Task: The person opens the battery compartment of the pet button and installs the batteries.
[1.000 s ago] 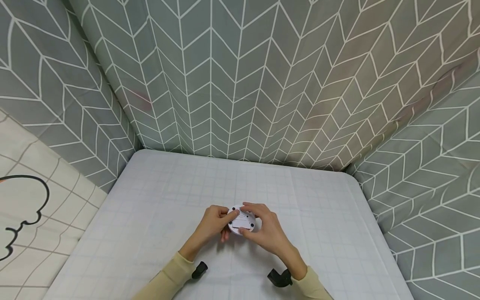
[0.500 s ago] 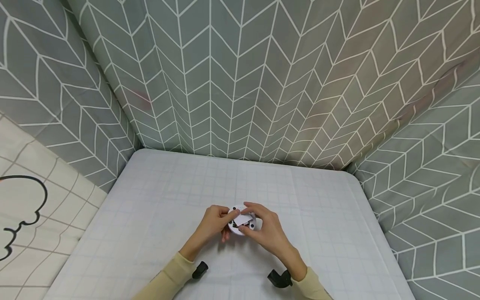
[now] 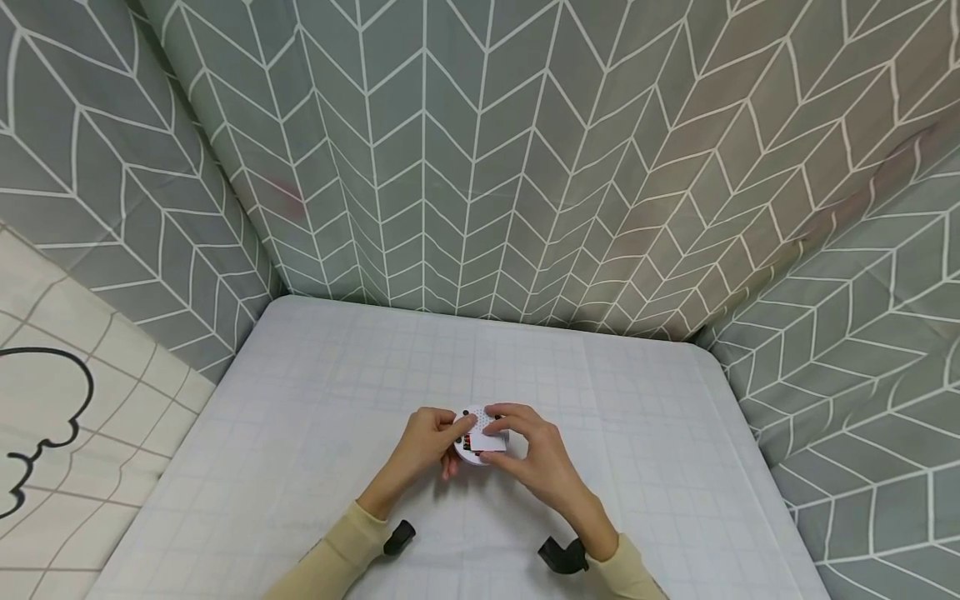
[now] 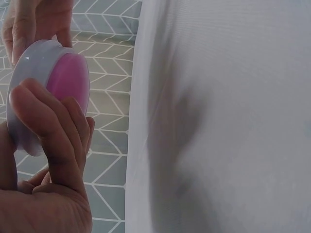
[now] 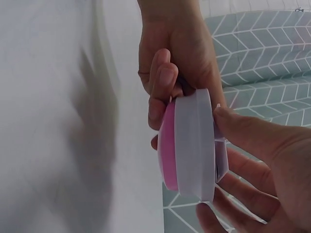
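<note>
A round white device [image 3: 480, 417] with small holes and dark feet on its back lies between both hands, back side up. Its other side is a pink dome [image 4: 73, 80], facing down toward the table. My left hand [image 3: 427, 439] grips its left edge, thumb on the back and fingers curled underneath. My right hand [image 3: 538, 454] pinches a white rectangular battery cover [image 3: 489, 442] between thumb and fingers. That cover sits askew, lifted off the back in the right wrist view. Beside it the battery compartment [image 3: 467, 443] shows red and dark parts inside.
Below the hands spreads a table with a white cloth [image 3: 360, 375]. Black wrist mounts [image 3: 562, 556] sit at both forearms, below light sleeves [image 3: 333, 546]. Grey chevron-patterned curtains [image 3: 480, 167] hang behind and at the sides.
The battery cover, flush on the device a second ago, has come loose, turned and shifted right in my right hand, exposing the compartment. My left hand keeps its grip.
</note>
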The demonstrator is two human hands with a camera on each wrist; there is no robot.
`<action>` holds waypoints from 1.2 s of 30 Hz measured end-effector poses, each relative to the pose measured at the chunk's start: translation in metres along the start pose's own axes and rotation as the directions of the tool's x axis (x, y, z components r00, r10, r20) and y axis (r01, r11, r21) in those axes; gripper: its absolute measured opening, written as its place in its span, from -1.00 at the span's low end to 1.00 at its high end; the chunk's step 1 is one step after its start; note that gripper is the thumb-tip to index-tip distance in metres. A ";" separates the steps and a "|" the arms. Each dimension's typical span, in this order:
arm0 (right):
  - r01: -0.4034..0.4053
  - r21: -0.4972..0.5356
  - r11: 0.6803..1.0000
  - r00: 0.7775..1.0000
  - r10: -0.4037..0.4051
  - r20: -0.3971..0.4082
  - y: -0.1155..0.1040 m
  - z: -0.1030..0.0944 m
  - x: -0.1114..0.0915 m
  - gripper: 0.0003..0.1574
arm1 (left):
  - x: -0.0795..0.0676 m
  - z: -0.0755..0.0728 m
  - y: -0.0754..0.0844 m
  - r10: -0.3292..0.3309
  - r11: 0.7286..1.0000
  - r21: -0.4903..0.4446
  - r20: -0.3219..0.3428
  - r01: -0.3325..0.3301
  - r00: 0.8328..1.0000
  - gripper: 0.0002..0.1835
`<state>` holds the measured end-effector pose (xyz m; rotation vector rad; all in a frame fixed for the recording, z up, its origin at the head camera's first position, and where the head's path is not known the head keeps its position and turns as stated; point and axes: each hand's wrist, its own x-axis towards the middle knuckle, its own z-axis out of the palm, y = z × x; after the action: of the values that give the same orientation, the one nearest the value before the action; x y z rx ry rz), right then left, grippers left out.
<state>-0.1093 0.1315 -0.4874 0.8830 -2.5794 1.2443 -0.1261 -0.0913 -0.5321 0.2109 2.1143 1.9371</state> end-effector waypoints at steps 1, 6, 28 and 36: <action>0.001 0.005 1.000 1.000 -0.001 -0.001 0.000 0.001 0.000 -0.64 | 0.000 0.000 0.000 0.001 1.000 0.003 0.000 -0.001 1.000 -0.52; 0.016 0.002 1.000 1.000 -0.016 -0.016 -0.003 0.003 0.001 -0.64 | 0.000 0.000 0.000 0.009 1.000 0.011 0.010 -0.010 1.000 -0.53; 0.033 -0.065 0.997 0.991 -0.041 -0.125 -0.005 0.010 -0.001 -0.61 | 0.000 0.001 0.001 0.007 0.999 0.032 0.012 -0.007 1.000 -0.48; 0.006 -0.046 0.999 0.996 -0.011 -0.093 -0.005 0.009 -0.002 -0.63 | -0.002 0.001 0.002 0.009 0.999 0.042 0.014 -0.009 1.000 -0.49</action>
<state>-0.1039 0.1228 -0.4900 0.8069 -2.5182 1.1904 -0.1244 -0.0905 -0.5296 0.2420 2.1505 1.8919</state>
